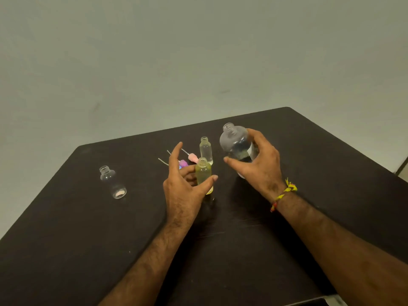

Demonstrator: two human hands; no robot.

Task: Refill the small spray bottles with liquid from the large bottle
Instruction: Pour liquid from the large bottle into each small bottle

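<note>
My right hand (258, 161) grips the large clear bottle (236, 142), uncapped, upright and partly filled with liquid. A small yellowish bottle (203, 173) stands open in front of it. My left hand (183, 184) cups around that bottle with fingers spread; whether the thumb touches it I cannot tell. Behind it stands a second small clear bottle (206, 150), also uncapped. A third small clear bottle (111, 181) stands apart on the left. Pink (193, 157) and purple (183, 163) spray caps with thin tubes lie behind my left hand.
The dark table (88, 228) ends at a far edge just behind the bottles, with a pale wall (176, 62) beyond. Its right corner drops off near a strip of floor (403, 168).
</note>
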